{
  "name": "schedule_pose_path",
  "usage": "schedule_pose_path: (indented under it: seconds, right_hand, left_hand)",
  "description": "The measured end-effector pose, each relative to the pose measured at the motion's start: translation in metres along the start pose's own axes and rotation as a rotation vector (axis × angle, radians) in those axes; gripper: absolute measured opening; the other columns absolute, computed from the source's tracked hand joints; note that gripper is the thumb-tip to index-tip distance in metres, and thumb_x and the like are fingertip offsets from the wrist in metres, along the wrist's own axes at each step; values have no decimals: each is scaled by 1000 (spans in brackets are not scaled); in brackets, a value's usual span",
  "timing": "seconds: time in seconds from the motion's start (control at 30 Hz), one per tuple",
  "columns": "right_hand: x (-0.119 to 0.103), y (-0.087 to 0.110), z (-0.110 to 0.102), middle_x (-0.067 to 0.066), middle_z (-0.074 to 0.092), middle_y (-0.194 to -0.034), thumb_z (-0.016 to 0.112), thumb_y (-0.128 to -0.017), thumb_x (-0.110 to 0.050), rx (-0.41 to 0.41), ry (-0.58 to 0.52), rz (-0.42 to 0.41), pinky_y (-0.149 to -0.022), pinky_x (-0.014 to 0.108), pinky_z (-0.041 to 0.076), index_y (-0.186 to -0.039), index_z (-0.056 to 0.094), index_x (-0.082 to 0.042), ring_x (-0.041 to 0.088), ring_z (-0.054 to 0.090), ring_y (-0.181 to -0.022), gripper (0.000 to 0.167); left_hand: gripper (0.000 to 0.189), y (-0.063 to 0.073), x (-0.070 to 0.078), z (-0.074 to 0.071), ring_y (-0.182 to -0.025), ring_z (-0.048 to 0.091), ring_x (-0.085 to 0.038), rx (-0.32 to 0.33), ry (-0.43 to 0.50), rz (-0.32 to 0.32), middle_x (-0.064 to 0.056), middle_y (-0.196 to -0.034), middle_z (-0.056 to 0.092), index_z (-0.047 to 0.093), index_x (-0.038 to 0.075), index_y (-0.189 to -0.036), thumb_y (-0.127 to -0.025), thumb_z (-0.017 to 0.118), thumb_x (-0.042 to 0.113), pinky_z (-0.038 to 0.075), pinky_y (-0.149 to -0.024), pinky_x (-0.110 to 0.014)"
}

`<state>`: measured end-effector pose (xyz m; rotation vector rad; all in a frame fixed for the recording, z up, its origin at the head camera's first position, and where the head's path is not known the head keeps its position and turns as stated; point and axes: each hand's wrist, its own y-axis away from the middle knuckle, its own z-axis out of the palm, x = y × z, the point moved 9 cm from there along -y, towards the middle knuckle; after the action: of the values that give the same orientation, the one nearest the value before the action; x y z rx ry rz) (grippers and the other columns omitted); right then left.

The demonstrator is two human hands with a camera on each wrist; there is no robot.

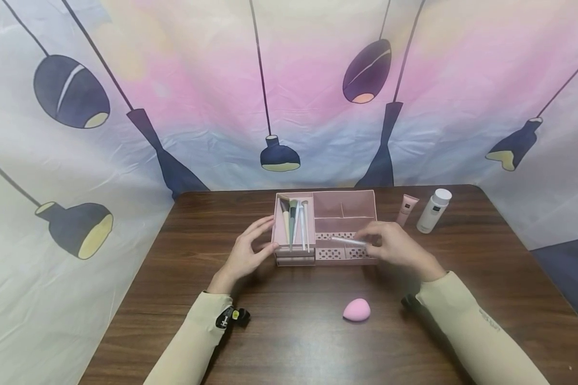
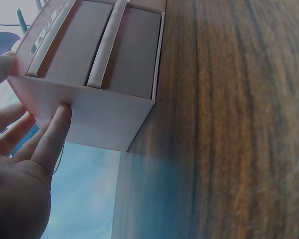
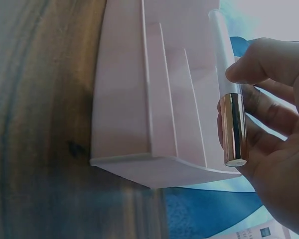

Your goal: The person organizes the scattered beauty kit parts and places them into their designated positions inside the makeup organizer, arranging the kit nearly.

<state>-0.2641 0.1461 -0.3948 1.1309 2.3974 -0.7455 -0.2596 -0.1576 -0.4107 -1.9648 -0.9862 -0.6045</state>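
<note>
Tube (image 3: 230, 98), gold-ended, pinched in my right hand (image 1: 398, 247) over pink organizer (image 1: 327, 203), whose side my left hand (image 1: 243, 255), thumb and fingers apart, seemingly steadies.

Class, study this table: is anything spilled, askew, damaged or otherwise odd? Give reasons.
Nothing really stands out: the white bottle and pink tube stand upright, and no spill or damage shows on the table or organizer. The pink sponge lies loose in front, but looks intact.
</note>
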Motion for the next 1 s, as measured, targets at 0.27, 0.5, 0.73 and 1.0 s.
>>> schedule_pose_path:
  seconds: [0.27, 0.5, 0.73, 1.0]
  right_hand:
    - [-1, -13, -7, -1, 72, -97, 71, -76, 0, 33, 11, 6, -67, 28, 59, -102, 75, -16, 12, 61, -81, 31]
    - [2, -21, -8, 1, 71, -95, 70, -78, 0, 16, -2, 42, -72, 33, 60, -104, 74, -13, 15, 62, -83, 29]
    - [2, -31, -10, 0, 71, -92, 70, -77, -1, 33, 29, 19, -73, 29, 59, -103, 74, -10, 14, 63, -81, 28]
    - [6, -39, -9, 2, 72, -97, 69, -77, -1, 34, 49, 11, -71, 31, 56, -105, 74, -11, 15, 61, -80, 30]
  left_hand:
    - [54, -1, -1, -2, -134, 46, -29, 9, -15, -3, -9, -146, 49, 56, 6, -136, -86, 74, 11, 49, -107, -45]
    - [55, -1, -3, -2, -135, 45, -25, 4, -14, -18, -7, -146, 48, 55, 6, -137, -86, 75, 12, 47, -109, -41]
    - [55, 0, -3, -2, -134, 46, -26, 6, -21, -7, -5, -146, 48, 56, 8, -137, -86, 75, 14, 47, -109, -43]
    - [55, -1, 3, -1, -134, 46, -30, 9, -35, -14, -10, -146, 48, 55, 3, -136, -85, 75, 8, 45, -110, -48]
